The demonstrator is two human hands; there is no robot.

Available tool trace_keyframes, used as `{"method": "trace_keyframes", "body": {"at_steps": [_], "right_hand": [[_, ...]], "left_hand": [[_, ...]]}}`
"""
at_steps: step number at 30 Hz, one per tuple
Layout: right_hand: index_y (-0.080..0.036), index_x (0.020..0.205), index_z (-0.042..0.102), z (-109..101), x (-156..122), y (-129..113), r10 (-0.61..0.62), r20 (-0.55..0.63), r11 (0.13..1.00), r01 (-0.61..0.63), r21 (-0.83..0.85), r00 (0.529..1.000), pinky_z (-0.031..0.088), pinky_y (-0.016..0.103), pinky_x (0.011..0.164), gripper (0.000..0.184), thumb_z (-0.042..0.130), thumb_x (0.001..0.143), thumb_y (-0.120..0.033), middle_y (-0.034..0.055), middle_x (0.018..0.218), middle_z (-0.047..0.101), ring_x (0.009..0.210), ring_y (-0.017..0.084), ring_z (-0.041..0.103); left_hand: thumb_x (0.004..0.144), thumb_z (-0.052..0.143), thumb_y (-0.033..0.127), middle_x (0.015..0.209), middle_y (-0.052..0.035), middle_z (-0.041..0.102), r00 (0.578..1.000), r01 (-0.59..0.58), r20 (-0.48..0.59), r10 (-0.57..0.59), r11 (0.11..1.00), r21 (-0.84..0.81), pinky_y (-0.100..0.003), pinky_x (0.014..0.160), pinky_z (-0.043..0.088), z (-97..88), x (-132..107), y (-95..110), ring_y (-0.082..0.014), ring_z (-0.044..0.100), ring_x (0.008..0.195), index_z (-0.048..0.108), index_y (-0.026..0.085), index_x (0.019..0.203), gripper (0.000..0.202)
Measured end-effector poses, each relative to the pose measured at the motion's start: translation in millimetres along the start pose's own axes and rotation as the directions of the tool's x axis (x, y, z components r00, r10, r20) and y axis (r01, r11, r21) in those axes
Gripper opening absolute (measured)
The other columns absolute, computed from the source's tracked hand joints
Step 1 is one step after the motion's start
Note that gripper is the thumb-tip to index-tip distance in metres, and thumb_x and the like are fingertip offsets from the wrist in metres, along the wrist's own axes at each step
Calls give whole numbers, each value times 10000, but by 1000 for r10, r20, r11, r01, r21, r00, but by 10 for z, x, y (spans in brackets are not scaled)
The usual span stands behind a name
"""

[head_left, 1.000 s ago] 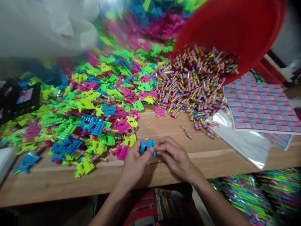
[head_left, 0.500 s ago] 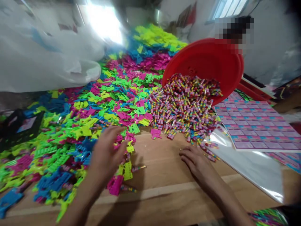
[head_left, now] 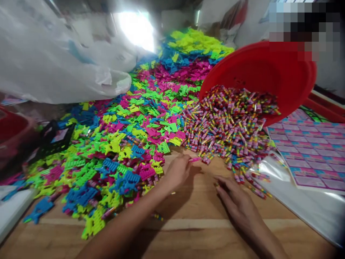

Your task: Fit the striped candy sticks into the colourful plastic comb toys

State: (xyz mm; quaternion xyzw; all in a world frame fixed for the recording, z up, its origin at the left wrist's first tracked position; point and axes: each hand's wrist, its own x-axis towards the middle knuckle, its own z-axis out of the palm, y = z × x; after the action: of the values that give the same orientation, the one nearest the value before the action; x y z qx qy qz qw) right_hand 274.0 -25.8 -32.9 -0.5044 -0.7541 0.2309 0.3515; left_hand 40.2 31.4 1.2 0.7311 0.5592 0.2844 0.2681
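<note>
My left hand (head_left: 178,169) reaches forward over the wooden table (head_left: 194,230) and pinches a pink plastic piece (head_left: 194,159) lying at the near edge of the candy pile (head_left: 229,126). My right hand (head_left: 235,200) rests flat on the wood with its fingers stretched out, holding nothing. It lies just short of some stray candy sticks (head_left: 256,190). A wide heap of blue, pink, green and yellow plastic pieces (head_left: 121,144) covers the table left of both hands.
A tilted red basin (head_left: 269,75) spills the wrapped candy sticks. Sticker sheets (head_left: 309,147) and a clear plastic bag (head_left: 302,201) lie at right. A large white plastic bag (head_left: 54,64) sits back left, with a black crate (head_left: 54,138) and red tub (head_left: 13,133) at left.
A second ago both hands held a blue piece near the table edge. They let go and parted; the left hand swept over the heap, then right to the pink piece.
</note>
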Motion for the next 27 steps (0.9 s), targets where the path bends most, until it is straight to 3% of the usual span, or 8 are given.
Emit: {"method": "trace_keyframes", "body": {"at_steps": [2, 5, 7, 10, 13, 17, 21, 27], "right_hand": [[-265, 1187, 669, 60, 19, -150, -16, -25, 996, 19, 87, 1000, 531, 392, 908, 241, 552, 984, -322, 83, 1140, 698, 1086, 256, 645], [-272, 1109, 668, 153, 52, -386, 122, -130, 949, -77, 307, 984, 563, 340, 819, 177, 635, 950, -342, 58, 1055, 694, 970, 216, 661], [-264, 1070, 643, 206, 68, -510, 231, -160, 866, -128, 483, 960, 576, 290, 745, 173, 682, 923, -347, 43, 1012, 689, 891, 182, 669], [-246, 986, 622, 256, 71, -608, 275, -132, 765, -133, 630, 952, 578, 268, 755, 183, 734, 885, -349, 32, 987, 692, 880, 161, 676], [-230, 939, 615, 266, 43, -631, 231, -16, 754, -169, 634, 973, 560, 265, 739, 187, 743, 874, -350, 23, 944, 676, 852, 158, 663], [-217, 1049, 665, 237, 3, -649, 120, 163, 868, -183, 462, 979, 520, 309, 811, 145, 627, 959, -324, 53, 986, 663, 925, 189, 642], [-227, 1136, 680, 196, 10, -669, 69, 106, 927, -103, 362, 992, 491, 314, 873, 205, 544, 1003, -304, 65, 1045, 653, 1000, 198, 622], [-228, 1131, 706, 160, 33, -726, 45, 128, 894, -97, 437, 991, 522, 312, 847, 228, 537, 1007, -317, 69, 1048, 675, 993, 202, 639]], "left_hand": [[912, 562, 296, 756, -50, 666, 994, 109, 29, -106, 923, -369, -261, 617, 409, 8, -176, 67, -164, 550, 637, 678, 153, 896, 185], [800, 719, 342, 718, -25, 674, 945, 292, 161, -285, 512, -808, -226, 592, 420, 17, -423, 174, -128, 568, 609, 664, 142, 848, 212], [707, 816, 325, 756, -41, 705, 904, 341, 231, -359, 282, -897, -231, 636, 472, 2, -547, 227, -136, 629, 655, 648, 134, 851, 293], [616, 893, 276, 794, -42, 727, 860, 349, 276, -430, 99, -932, -247, 654, 522, -52, -656, 263, -156, 687, 688, 618, 145, 925, 434], [613, 905, 241, 782, -38, 730, 856, 347, 286, -431, 69, -935, -237, 650, 529, -110, -709, 262, -155, 700, 693, 602, 148, 947, 460], [651, 888, 250, 750, -34, 713, 875, 360, 301, -379, 94, -928, -208, 602, 485, -127, -756, 254, -129, 675, 662, 621, 130, 868, 364], [688, 874, 309, 756, -8, 686, 876, 360, 297, -380, 105, -927, -212, 580, 440, -89, -812, 243, -118, 648, 639, 628, 147, 866, 344], [717, 854, 322, 804, -18, 691, 898, 340, 262, -354, 178, -923, -231, 669, 453, -87, -872, 247, -115, 606, 693, 676, 147, 894, 306]]}}
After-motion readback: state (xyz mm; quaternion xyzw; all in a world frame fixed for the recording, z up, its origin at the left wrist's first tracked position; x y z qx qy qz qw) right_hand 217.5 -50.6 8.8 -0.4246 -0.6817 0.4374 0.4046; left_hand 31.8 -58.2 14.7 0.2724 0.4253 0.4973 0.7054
